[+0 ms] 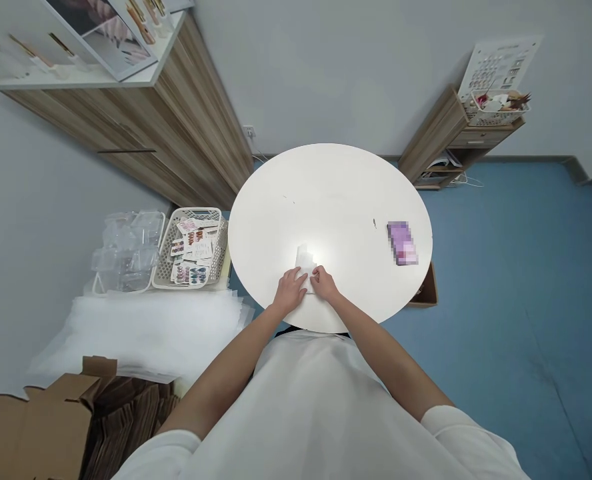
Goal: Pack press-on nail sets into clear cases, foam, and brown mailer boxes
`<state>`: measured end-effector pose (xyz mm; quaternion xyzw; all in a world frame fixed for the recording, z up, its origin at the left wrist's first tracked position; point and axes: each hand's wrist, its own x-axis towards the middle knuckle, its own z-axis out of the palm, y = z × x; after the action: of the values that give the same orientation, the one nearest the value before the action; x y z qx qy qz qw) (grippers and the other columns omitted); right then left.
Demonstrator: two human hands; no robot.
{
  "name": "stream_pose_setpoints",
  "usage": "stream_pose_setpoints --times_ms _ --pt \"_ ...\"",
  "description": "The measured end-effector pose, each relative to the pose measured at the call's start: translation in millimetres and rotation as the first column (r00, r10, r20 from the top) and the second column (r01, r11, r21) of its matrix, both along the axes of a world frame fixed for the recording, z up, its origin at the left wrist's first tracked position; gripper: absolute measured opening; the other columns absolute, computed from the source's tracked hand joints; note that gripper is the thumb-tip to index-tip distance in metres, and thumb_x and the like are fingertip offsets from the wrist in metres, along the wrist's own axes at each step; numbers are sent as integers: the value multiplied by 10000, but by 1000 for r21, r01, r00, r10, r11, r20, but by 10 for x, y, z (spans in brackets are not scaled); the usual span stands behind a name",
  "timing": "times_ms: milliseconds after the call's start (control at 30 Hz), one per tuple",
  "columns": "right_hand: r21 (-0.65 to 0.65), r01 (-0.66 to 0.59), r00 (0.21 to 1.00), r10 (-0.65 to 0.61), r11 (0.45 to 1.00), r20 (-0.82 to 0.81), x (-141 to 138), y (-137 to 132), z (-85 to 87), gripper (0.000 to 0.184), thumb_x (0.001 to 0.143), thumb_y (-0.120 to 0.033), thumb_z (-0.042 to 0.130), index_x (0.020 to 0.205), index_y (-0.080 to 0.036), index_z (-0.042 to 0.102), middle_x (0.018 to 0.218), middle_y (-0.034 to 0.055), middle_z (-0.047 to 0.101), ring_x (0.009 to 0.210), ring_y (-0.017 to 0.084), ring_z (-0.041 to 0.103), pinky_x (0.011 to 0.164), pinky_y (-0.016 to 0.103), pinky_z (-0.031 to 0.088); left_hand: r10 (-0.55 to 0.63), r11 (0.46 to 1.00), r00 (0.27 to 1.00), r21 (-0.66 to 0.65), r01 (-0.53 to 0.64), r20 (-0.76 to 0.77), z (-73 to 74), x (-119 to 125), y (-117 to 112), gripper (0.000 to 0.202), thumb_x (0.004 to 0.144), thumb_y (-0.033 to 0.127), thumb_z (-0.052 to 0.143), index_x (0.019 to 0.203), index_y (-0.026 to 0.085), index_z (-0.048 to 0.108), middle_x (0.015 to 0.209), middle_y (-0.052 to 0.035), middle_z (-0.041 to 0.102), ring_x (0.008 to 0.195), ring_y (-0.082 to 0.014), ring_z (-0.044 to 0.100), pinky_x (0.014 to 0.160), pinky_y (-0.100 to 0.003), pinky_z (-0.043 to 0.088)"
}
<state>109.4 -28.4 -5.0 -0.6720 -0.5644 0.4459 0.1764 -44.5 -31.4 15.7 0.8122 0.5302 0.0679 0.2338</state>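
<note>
A small white sheet or wrapper lies near the front edge of the round white table. Bright glare on the tabletop makes its exact kind hard to tell. My left hand rests on its left side, with the fingers stretched out and pressing down on it. On the opposite side, my right hand has its fingers curled in a pinch at the sheet's right edge. Both hands are close together, and whatever lies under the fingers is hidden.
A blurred purple thing lies at the table's right. Left of the table stand a basket of printed cards, clear plastic boxes, stacked white sheets and an open cardboard box. Cabinets stand behind.
</note>
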Motion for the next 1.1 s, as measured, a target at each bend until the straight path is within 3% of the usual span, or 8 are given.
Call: stream_pose_setpoints --times_ms 100,233,367,600,733,800,1000,1100 --pt "174 -128 984 103 976 148 58 -92 109 291 775 -187 377 1057 -191 447 953 73 558 861 186 519 703 312 423 -58 998 998 1 58 -15 -17 1 38 435 760 250 495 1193 249 454 1329 -83 348 1220 -272 294 958 -436 313" --pt "301 -446 878 345 843 333 86 -176 203 512 712 -252 544 1197 -201 388 1301 115 366 1167 265 340 866 391 360 -58 998 998 -17 57 -10 -26 -24 47 427 767 280 480 1192 258 447 1354 -71 329 1244 -271 272 989 -442 272" --pt "257 -526 818 399 811 414 18 -105 168 691 646 -300 644 1247 -170 327 1294 146 371 1174 289 326 867 413 361 -44 995 999 -86 45 18 -18 -31 88 463 751 299 492 1206 254 421 1347 -70 344 1231 -260 306 975 -434 298" --pt "221 -619 750 484 753 451 52 -45 197 540 640 -201 607 1149 -128 443 1089 134 498 1014 275 417 884 397 348 -48 986 987 -148 71 151 54 -77 77 616 664 319 575 1234 205 371 1281 -94 416 1191 -264 358 975 -406 303" --pt "146 -623 763 554 769 333 215 -177 268 509 616 -271 614 1094 -139 498 1049 111 527 973 265 444 820 378 372 -124 963 969 -209 169 214 63 -127 -83 757 580 392 653 1245 198 349 1256 -92 447 1145 -273 402 962 -397 312" --pt "131 -608 785 568 783 248 281 -183 299 486 614 -280 612 1075 -159 518 1041 97 542 960 251 465 812 364 370 -118 959 967 -225 170 226 40 -125 -139 653 619 341 626 1212 209 384 1234 -80 471 1122 -260 423 950 -397 322" --pt "-71 -418 908 419 906 1 325 104 357 139 684 -316 543 745 -198 582 791 38 597 703 179 524 582 263 357 111 959 966 -281 -42 235 -39 -7 -34 257 791 290 419 1012 199 512 1018 -63 557 969 -208 505 833 -343 402" --pt "-130 -330 942 317 935 -112 295 223 325 190 740 -341 466 648 -188 531 674 13 558 600 141 483 515 243 314 248 929 949 -325 -177 192 -61 55 58 250 799 342 413 921 159 532 972 -81 545 919 -205 512 778 -320 417"
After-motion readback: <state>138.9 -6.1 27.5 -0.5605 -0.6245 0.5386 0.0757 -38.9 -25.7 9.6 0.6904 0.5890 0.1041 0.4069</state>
